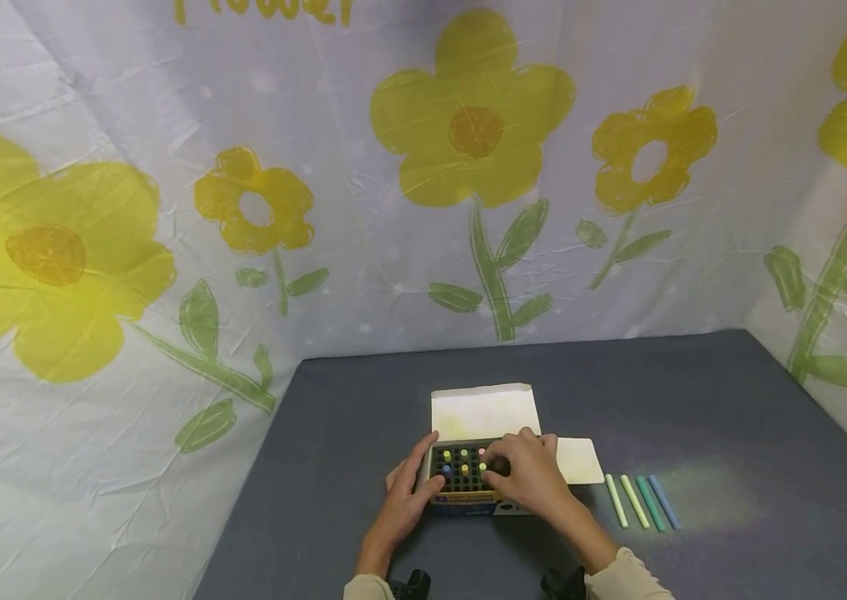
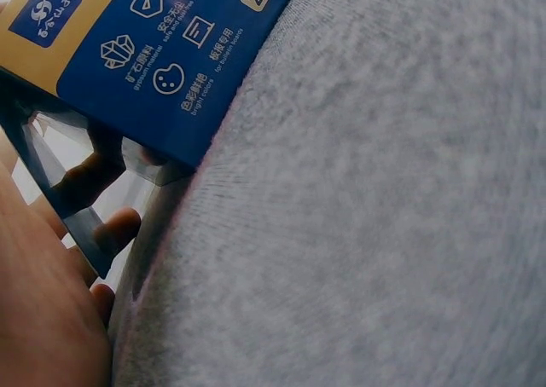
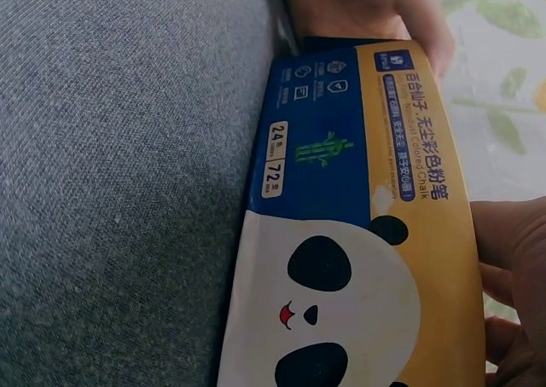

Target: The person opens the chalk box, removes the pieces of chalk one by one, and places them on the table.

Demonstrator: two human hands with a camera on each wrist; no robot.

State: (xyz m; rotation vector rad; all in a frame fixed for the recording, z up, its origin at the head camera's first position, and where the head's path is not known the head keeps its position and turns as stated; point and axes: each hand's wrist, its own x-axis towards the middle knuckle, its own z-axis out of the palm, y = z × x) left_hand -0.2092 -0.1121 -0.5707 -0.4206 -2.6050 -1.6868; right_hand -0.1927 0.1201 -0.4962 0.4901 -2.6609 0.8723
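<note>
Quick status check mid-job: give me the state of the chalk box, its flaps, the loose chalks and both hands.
chalk box: upright on the grey table, top open, mostly empty slots, a few chalks inside.
lid flap: folded back, open.
side flap: folded out flat.
loose chalks: four lying side by side on the table, right of the box.
left hand: grips the box's left side.
right hand: over the box top, fingers curled at the chalks.

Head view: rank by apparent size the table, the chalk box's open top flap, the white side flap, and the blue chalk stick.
1. Table, by far the largest.
2. Top flap.
3. Side flap, clearly smaller and partly hidden by the right hand.
4. Blue chalk stick, thinnest; its neighbours look the same size.
</note>
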